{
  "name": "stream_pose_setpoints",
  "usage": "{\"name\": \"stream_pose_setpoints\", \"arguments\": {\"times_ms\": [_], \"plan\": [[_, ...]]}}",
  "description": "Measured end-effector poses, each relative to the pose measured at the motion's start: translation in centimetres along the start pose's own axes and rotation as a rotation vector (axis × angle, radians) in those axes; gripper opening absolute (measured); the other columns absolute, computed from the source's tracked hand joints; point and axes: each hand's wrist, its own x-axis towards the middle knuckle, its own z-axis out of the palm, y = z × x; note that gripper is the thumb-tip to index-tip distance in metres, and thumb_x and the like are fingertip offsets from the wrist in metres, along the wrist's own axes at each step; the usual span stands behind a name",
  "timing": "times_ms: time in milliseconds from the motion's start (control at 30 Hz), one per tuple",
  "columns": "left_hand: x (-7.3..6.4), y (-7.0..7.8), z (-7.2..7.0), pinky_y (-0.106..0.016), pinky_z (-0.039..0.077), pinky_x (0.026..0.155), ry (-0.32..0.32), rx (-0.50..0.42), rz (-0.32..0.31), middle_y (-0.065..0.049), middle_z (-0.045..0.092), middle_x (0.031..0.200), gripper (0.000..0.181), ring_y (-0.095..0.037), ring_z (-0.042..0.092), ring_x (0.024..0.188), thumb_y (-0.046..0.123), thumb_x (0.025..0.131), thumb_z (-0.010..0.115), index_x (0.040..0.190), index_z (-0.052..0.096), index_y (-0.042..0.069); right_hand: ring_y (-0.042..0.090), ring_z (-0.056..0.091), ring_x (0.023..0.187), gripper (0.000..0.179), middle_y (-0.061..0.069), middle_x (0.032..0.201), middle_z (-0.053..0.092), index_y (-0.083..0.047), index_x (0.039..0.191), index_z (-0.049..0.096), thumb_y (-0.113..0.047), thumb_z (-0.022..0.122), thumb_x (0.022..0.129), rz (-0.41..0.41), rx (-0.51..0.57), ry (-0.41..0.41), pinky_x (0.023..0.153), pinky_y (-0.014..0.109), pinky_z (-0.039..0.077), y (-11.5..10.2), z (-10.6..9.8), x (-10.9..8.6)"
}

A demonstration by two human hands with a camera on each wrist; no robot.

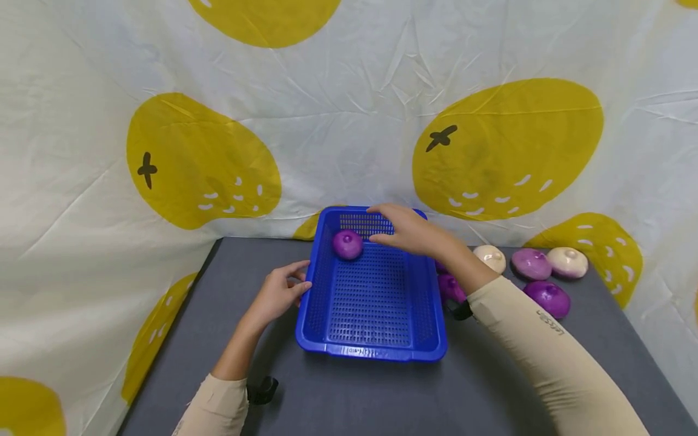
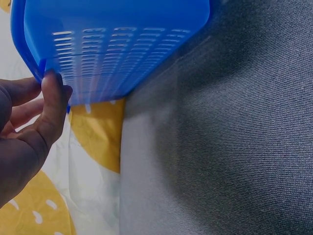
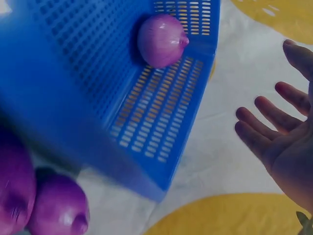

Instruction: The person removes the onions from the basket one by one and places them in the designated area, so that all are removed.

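A blue plastic basket [image 1: 371,297] with slotted walls stands on the dark table. One purple onion [image 1: 347,244] lies inside it, in the far left corner. My left hand [image 1: 279,289] is at the basket's left side; in the left wrist view its thumb and fingers [image 2: 53,100] pinch the rim. Over the basket's far right part hovers my right hand [image 1: 409,230], its fingers spread and holding nothing. The right wrist view shows that hand [image 3: 288,132] apart from the basket, with the onion [image 3: 162,41] resting against the slotted wall.
Right of the basket lie several more onions: a purple one [image 1: 450,288] partly behind the right arm, a white one [image 1: 490,259], a pale purple one [image 1: 531,264], another white one [image 1: 568,263] and a dark purple one [image 1: 547,299]. A fruit-patterned cloth [image 1: 349,145] hangs behind the table.
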Motion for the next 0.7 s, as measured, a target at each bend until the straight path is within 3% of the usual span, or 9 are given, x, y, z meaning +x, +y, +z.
{"name": "stream_pose_setpoints", "arguments": {"times_ms": [167, 300, 433, 700], "plan": [[0.1, 0.1, -0.1, -0.045, 0.063, 0.063, -0.006, -0.002, -0.001, -0.019, 0.066, 0.108, 0.052, -0.019, 0.068, 0.069, 0.005, 0.097, 0.07, 0.147, 0.056, 0.003, 0.037, 0.047, 0.143, 0.068, 0.018, 0.156, 0.047, -0.007, 0.156, 0.042, -0.034, 0.07, 0.099, 0.022, 0.048, -0.1, 0.12, 0.054, 0.038, 0.1, 0.5, 2.2], [0.2, 0.1, -0.1, -0.041, 0.063, 0.061, -0.005, -0.011, 0.015, -0.019, 0.065, 0.107, 0.051, -0.019, 0.068, 0.067, 0.004, 0.097, 0.07, 0.146, 0.056, 0.003, 0.036, 0.043, 0.147, 0.072, 0.018, 0.159, 0.045, -0.006, 0.157, 0.039, -0.034, 0.071, 0.099, 0.053, 0.095, -0.155, 0.122, 0.053, 0.035, 0.5, 1.4, 4.2], [0.2, -0.1, -0.1, -0.037, 0.062, 0.06, -0.004, -0.005, 0.008, -0.019, 0.065, 0.106, 0.051, -0.018, 0.067, 0.067, 0.002, 0.097, 0.069, 0.146, 0.056, 0.001, 0.039, 0.042, 0.147, 0.076, 0.023, 0.157, 0.046, -0.003, 0.157, 0.039, -0.031, 0.074, 0.096, 0.122, 0.181, -0.176, 0.122, 0.054, 0.035, 2.0, 3.4, 5.7], [0.1, -0.1, -0.1, -0.053, 0.063, 0.066, -0.007, -0.019, 0.008, -0.019, 0.065, 0.105, 0.05, -0.018, 0.067, 0.068, 0.003, 0.097, 0.069, 0.146, 0.056, 0.002, 0.042, 0.042, 0.146, 0.081, 0.027, 0.155, 0.045, 0.001, 0.157, 0.036, -0.029, 0.076, 0.094, 0.254, 0.308, -0.15, 0.122, 0.055, 0.035, 4.3, 7.3, 6.3]]}}
